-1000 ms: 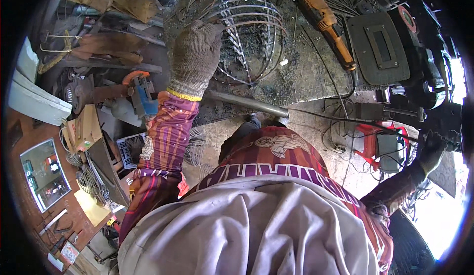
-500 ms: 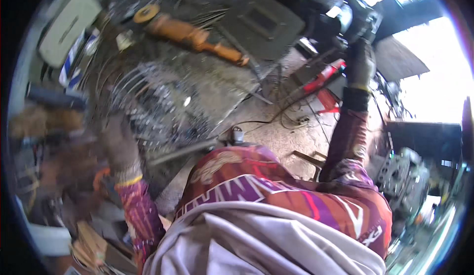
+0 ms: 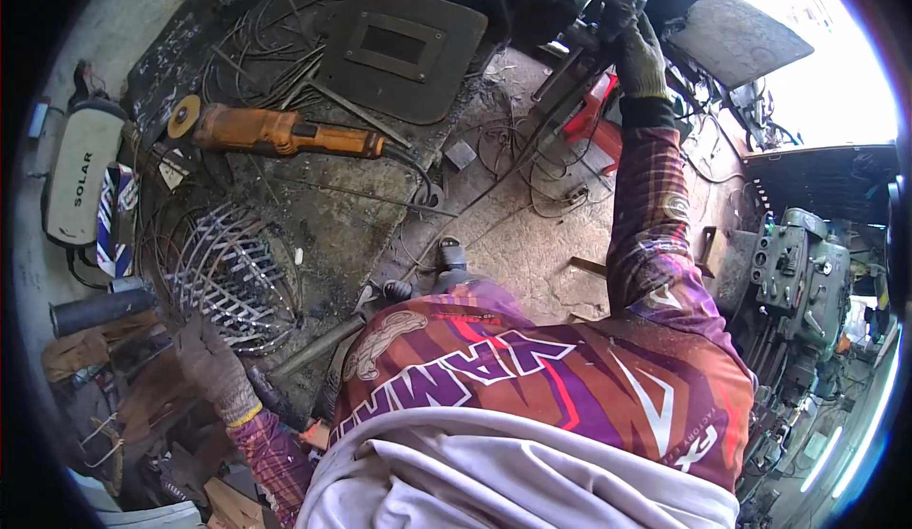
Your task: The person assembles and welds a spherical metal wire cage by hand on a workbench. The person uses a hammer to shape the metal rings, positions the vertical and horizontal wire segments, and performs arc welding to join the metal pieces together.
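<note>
My left hand (image 3: 213, 369), in a grey knit glove with a yellow cuff edge, is at the lower left. Its fingers look extended, by the near edge of a curved metal grille (image 3: 228, 273) of short bars and bent rods; whether they touch it is unclear. My right arm reaches far forward, and the gloved right hand (image 3: 640, 59) is closed around a dark part of equipment at the top, too dark to identify. An orange angle grinder (image 3: 275, 136) with a round disc lies on the worktable (image 3: 351, 211) beyond the grille.
A dark welding mask plate (image 3: 408, 49) lies at the back of the table, beside loose metal rods. Cables and a red tool (image 3: 594, 121) occupy the floor. A green-grey machine (image 3: 803, 277) stands at right. A white box (image 3: 84, 173) is at far left.
The view has turned right and steadied, so the table things sit further left. My left hand stays low beside the grille; my right arm remains stretched to the dark equipment.
</note>
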Demonstrator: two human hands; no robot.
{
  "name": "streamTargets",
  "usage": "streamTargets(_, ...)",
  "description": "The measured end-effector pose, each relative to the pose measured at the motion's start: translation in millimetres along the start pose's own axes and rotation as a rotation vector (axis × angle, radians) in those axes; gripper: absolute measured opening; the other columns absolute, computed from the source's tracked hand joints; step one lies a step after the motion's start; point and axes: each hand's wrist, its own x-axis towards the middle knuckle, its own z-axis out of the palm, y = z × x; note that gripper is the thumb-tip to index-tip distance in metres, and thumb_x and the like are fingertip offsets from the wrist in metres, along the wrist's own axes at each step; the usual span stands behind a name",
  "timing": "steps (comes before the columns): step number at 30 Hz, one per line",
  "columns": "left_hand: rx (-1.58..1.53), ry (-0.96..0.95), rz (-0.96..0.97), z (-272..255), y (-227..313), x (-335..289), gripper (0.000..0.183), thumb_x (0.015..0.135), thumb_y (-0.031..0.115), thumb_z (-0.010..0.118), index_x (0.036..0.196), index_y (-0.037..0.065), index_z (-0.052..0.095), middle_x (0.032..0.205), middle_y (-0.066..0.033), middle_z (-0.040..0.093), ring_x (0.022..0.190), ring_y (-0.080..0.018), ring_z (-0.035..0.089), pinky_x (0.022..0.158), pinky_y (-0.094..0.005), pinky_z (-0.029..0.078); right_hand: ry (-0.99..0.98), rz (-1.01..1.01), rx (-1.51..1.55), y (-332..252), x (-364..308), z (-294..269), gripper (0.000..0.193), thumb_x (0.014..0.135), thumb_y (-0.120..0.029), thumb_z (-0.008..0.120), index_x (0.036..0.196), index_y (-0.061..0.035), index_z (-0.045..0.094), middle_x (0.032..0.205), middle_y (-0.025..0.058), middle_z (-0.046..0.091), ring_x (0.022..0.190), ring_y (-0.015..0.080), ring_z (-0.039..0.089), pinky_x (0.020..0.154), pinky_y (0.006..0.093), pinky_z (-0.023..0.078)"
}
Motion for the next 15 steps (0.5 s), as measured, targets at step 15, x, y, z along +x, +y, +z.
streamTargets(15,-0.071,0.056,-0.011,15,-28,-7,0.024,0.094,0.007,0.058,0.113,-0.007,0.066,0.111,-0.0192,0.067,0.105,-0.0338,0.062,0.098,-0.0433,0.047,-0.390,-0.415,-0.614,55,35,-14,0.036,0.103,-0.017,0.058,0.136,-0.0037,0.061,0.136,0.0120,0.059,0.117,0.0192,0.061,0.100,0.0276,0.049)
